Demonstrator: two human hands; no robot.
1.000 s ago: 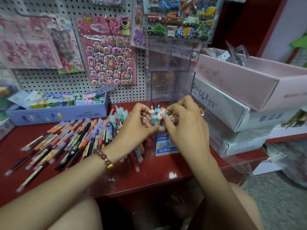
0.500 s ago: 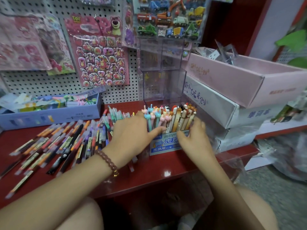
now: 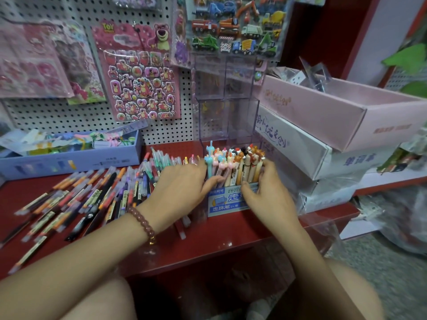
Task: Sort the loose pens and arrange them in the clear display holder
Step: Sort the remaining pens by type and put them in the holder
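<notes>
The clear display holder [image 3: 227, 121] stands tiered against the pegboard. Its front compartment, with a blue label [image 3: 220, 203], is packed with upright cartoon-topped pens [image 3: 233, 161]. My left hand [image 3: 182, 187] grips the compartment's left corner, thumb on the front of the pens and fingers along the side. At the right corner my right hand [image 3: 266, 192] holds the compartment, with fingers curled round the outer pens and the thumb on the label. Several loose pens [image 3: 92, 195] lie spread on the red table [image 3: 208, 236] to the left.
A blue box [image 3: 76, 159] of small items sits at the back left. Stacked pink and white boxes [image 3: 335, 135] crowd the holder's right side. Sticker sheets [image 3: 138, 75] hang on the pegboard. The table's front edge runs just below my wrists.
Both hands came down from the pen tops to the two sides of the front compartment. The bunch of cartoon pens now stands uncovered.
</notes>
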